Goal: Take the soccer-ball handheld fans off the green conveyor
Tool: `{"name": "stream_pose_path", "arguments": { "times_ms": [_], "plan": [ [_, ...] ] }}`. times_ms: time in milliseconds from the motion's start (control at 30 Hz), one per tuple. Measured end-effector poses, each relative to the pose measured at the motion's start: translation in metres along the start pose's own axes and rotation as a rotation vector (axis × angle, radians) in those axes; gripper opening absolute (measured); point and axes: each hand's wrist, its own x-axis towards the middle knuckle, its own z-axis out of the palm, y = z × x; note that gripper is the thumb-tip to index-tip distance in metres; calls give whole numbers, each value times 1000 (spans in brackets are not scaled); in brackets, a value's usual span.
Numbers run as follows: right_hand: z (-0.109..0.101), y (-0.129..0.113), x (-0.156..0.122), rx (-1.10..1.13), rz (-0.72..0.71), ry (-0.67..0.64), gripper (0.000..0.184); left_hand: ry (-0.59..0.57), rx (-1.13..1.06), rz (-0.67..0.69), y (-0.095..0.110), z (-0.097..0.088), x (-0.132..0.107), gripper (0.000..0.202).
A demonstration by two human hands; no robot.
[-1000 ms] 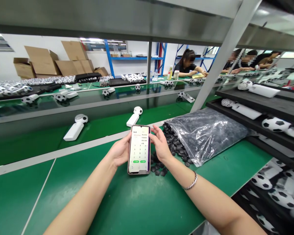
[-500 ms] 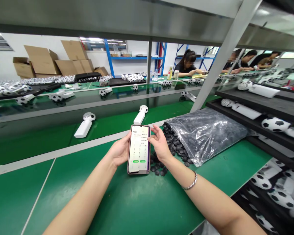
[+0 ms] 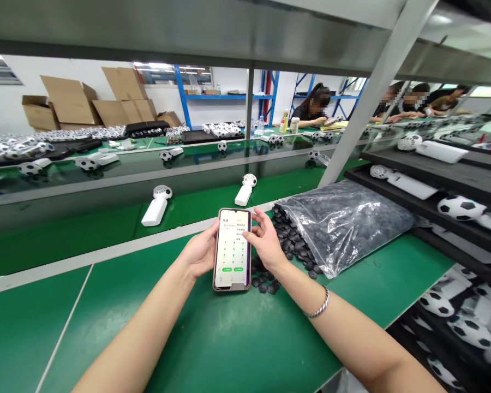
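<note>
Phone (image 3: 232, 249) sits long axis upright, held in the left hand (image 3: 200, 252), while the right hand (image 3: 267, 243) hovers half open at its 3 o'clock, fingertips at the edge (not gripping). Black pellets (image 3: 265, 275) lie at 4 o'clock by a plastic bag (image 3: 343, 226) on the green counter (image 3: 106, 338).

Field note: bare left forearm (image 3: 147, 333) and bare right forearm (image 3: 364, 344) run up from the lower frame edge, unsleeved as far as visible. Left hand (image 3: 200, 251) and right hand (image 3: 268, 243) ungloved. Right wrist carries one slim twisted silver-coloured metal bangle (image 3: 320, 302), thin, rope-like, sitting loosely; left wrist unadorned.
</note>
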Motion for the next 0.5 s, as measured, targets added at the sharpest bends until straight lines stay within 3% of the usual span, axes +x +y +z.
{"name": "stream_pose_path", "arguments": {
  "times_ms": [500],
  "plan": [
    [2, -3, 0, 29, 27, 39, 57, -36, -16, -27, 2, -7, 3, 38]
  ]
}}
